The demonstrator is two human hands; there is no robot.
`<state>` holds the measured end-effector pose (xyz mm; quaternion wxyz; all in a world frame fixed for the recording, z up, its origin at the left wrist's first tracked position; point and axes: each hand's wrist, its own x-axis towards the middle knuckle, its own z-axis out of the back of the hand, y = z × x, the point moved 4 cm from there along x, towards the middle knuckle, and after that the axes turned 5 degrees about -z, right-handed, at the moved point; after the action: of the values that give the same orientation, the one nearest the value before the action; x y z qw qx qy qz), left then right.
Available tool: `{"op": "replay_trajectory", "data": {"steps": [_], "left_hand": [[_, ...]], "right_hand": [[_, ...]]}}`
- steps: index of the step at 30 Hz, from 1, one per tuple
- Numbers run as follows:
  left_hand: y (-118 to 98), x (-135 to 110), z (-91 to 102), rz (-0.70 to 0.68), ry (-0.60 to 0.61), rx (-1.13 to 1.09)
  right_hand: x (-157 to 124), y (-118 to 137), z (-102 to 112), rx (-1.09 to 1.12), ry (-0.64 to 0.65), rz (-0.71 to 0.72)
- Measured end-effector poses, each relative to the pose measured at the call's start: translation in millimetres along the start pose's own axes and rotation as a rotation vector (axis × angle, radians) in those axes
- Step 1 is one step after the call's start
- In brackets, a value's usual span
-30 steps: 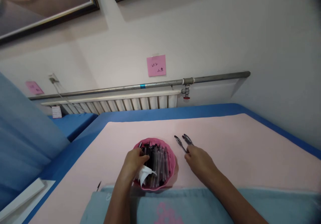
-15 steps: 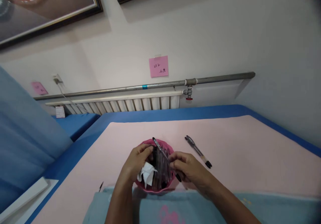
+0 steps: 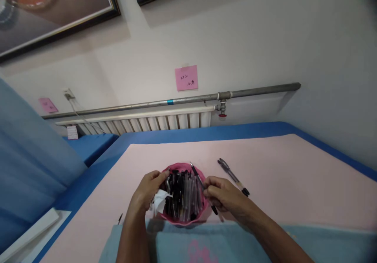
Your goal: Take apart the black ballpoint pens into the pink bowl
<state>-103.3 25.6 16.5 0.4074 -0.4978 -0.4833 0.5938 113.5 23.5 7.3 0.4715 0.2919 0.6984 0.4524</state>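
A pink basket full of black pen caps and clear pen barrels sits in front of me. My right hand, at the basket's right side, pinches a pen that slants over the rim. The pen's thin tip points up and away; its dark rear end shows below my fingers. Over the left rim is my left hand, closed with a crumpled white tissue under its fingers. Something dark shows at its thumb and fingertip, too small to name.
Two pens lie side by side on the pink sheet, right of the basket. Another dark-tipped thin item lies by the blue cloth at the near edge. A radiator and pipe run along the wall.
My left hand has drawn away leftward from the pen with the tissue, uncovering the basket's caps. The pen in my right hand has shifted slightly right, its thin tip now showing.
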Motion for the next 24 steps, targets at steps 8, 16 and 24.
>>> {"op": "replay_trajectory", "data": {"steps": [8, 16, 24], "left_hand": [[-2.2, -2.2, -25.8, -0.041, 0.156, -0.158], [-18.6, -15.5, -49.7, 0.017, 0.299, -0.4], [-15.1, -14.1, -54.2, 0.037, 0.303, -0.478]], "right_hand": [[-0.4, 0.3, -7.3, 0.038, 0.021, -0.016], [1.6, -7.5, -16.2, 0.075, 0.187, 0.0], [-5.9, -2.6, -22.8, 0.071, 0.24, -0.045]]}}
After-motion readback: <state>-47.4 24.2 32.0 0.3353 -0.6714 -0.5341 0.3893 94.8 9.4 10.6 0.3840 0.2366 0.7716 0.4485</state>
